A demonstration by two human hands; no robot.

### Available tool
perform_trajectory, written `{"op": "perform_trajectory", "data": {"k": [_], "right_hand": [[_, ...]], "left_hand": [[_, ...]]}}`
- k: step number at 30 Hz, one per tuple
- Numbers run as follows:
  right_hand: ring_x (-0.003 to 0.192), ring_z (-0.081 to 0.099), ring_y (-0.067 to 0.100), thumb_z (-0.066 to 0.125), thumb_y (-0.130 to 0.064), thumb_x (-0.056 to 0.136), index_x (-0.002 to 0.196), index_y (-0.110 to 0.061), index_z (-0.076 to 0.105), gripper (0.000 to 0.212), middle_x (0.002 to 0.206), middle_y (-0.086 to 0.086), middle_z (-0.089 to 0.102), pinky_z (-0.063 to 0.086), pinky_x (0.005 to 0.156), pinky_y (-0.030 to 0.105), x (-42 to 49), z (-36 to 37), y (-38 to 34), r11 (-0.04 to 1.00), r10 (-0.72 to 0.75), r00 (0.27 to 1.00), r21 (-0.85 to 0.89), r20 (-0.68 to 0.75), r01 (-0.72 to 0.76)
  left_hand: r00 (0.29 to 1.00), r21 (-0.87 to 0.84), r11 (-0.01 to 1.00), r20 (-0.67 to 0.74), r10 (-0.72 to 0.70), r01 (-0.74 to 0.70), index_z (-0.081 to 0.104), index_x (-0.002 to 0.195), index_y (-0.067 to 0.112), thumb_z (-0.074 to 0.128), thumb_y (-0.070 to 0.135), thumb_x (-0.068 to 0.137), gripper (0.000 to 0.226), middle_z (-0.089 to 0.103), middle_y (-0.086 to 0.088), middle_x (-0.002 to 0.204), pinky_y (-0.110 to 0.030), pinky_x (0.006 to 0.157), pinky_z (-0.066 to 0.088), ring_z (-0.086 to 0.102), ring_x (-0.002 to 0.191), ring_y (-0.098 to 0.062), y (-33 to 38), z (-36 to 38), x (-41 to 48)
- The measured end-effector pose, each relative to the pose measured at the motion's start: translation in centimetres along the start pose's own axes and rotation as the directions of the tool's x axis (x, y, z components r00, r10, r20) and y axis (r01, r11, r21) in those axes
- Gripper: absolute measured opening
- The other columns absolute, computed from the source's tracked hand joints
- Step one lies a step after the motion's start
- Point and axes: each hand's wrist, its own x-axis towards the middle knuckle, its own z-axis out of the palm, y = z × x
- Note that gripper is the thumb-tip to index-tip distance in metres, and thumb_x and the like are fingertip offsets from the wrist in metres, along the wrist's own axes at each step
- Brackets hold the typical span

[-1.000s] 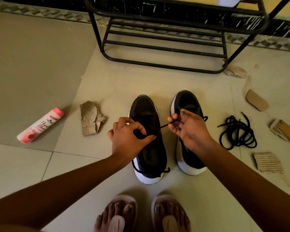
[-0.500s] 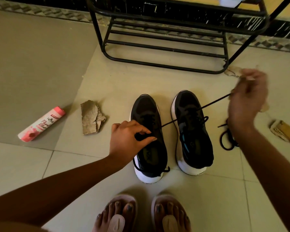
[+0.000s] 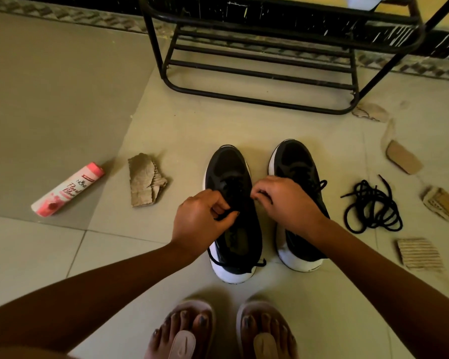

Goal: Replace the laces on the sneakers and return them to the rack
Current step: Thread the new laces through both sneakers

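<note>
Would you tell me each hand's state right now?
Left hand: pinches thin black lace on the left black sneaker.
Right hand: curled, apparently pinching that lace.

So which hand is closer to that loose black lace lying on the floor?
Right. The right hand is over the right sneaker, with the loose lace just to its right; the left hand grips the left sneaker's lace, farther left.

Single head-worn wide-angle view, looking steeply down at the floor (image 3: 62, 255), feet (image 3: 184, 330) at bottom edge, rack (image 3: 257, 101) at top
</note>
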Motion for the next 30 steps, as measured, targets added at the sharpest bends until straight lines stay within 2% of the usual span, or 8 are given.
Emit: {"op": "perform_trajectory", "data": {"k": [4, 9, 15, 18, 23, 25, 28, 30], "right_hand": [[0.081, 0.057, 0.019, 0.053, -0.011, 0.093, 0.091, -0.008, 0.065, 0.012, 0.091, 0.006, 0.062, 0.046, 0.075, 0.028, -0.4, -1.4, 1.5, 0.994, 0.106, 0.990, 0.042, -0.094, -0.103], [0.079, 0.058, 0.017, 0.055, -0.011, 0.092, 0.088, -0.009, 0.065, 0.011, 0.088, 0.004, 0.062, 0.044, 0.071, 0.025, -0.6, -1.5, 1.5, 0.990, 0.138, 0.986, 0.042, -0.092, -0.134], [0.081, 0.062, 0.019, 0.056, -0.011, 0.092, 0.092, -0.009, 0.068, 0.012, 0.087, 0.006, 0.068, 0.050, 0.075, 0.031, -0.5, -1.4, 1.2, 0.975, 0.204, 0.979, 0.087, -0.010, -0.203], [0.077, 0.061, 0.016, 0.056, -0.009, 0.090, 0.090, -0.011, 0.067, 0.011, 0.083, 0.003, 0.067, 0.045, 0.065, 0.020, -0.6, -1.8, 0.9, 0.968, 0.214, 0.975, 0.121, 0.056, -0.219], [0.072, 0.058, 0.005, 0.058, -0.009, 0.088, 0.087, -0.012, 0.067, 0.009, 0.077, -0.004, 0.064, 0.040, 0.062, 0.008, -0.8, -2.1, 0.5, 0.952, 0.192, 0.972, 0.215, 0.135, -0.218], [0.071, 0.059, 0.005, 0.061, -0.011, 0.088, 0.092, -0.014, 0.067, 0.008, 0.078, -0.003, 0.065, 0.041, 0.061, 0.008, -0.8, -1.8, 0.3, 0.941, 0.188, 0.971, 0.254, 0.151, -0.222], [0.063, 0.056, 0.005, 0.065, -0.021, 0.087, 0.098, -0.020, 0.067, 0.011, 0.075, 0.002, 0.065, 0.039, 0.056, 0.010, -0.7, -1.1, 0.1, 0.930, 0.179, 0.969, 0.293, 0.170, -0.223], [0.065, 0.057, 0.006, 0.066, -0.023, 0.087, 0.099, -0.021, 0.068, 0.013, 0.074, 0.000, 0.065, 0.043, 0.061, 0.015, -0.6, -0.7, -0.2, 0.924, 0.185, 0.968, 0.307, 0.167, -0.230]], "left_hand": [[0.998, -0.024, 0.998, -0.002, -0.057, 0.057, 0.061, 0.071, 0.023, 0.078, 0.024, 0.072, 0.017, 0.059, 0.014, 0.068, -0.011, 0.059, 0.045, 0.057, 0.062, -0.003, 0.1, 0.2, -0.1], [0.996, -0.059, 0.995, -0.004, -0.084, 0.083, 0.060, 0.071, 0.026, 0.078, 0.024, 0.073, 0.018, 0.058, 0.016, 0.068, -0.010, 0.059, 0.046, 0.058, 0.064, -0.002, 0.3, 0.3, -0.1], [0.990, -0.138, 0.981, -0.016, -0.143, 0.140, 0.059, 0.080, 0.028, 0.079, 0.038, 0.070, 0.025, 0.059, 0.014, 0.075, -0.012, 0.061, 0.045, 0.056, 0.072, -0.002, 0.1, 0.3, -0.4], [0.984, -0.148, 0.975, -0.040, -0.171, 0.163, 0.060, 0.089, 0.030, 0.070, 0.045, 0.075, 0.023, 0.058, 0.015, 0.080, -0.010, 0.061, 0.040, 0.054, 0.077, -0.002, -0.5, 0.1, -0.3], [0.986, -0.114, 0.981, 0.068, -0.149, 0.156, 0.062, 0.081, 0.031, 0.067, 0.031, 0.083, 0.005, 0.058, 0.011, 0.084, -0.006, 0.063, 0.038, 0.053, 0.077, -0.003, -1.2, 0.0, 0.4], [0.987, -0.111, 0.985, 0.098, -0.125, 0.135, 0.059, 0.078, 0.027, 0.065, 0.024, 0.086, 0.010, 0.055, 0.009, 0.082, -0.004, 0.063, 0.037, 0.052, 0.075, -0.004, -1.4, 0.1, 0.9], [0.988, -0.088, 0.991, 0.128, -0.085, 0.096, 0.051, 0.085, 0.020, 0.053, 0.019, 0.093, 0.009, 0.052, 0.004, 0.084, -0.011, 0.062, 0.037, 0.052, 0.079, -0.011, -1.6, 0.5, 1.1], [0.988, -0.166, 0.978, 0.113, -0.106, 0.124, 0.045, 0.089, 0.017, 0.045, 0.016, 0.097, 0.008, 0.057, 0.001, 0.086, -0.015, 0.062, 0.040, 0.056, 0.079, -0.009, -1.5, 0.5, 0.8]]}}
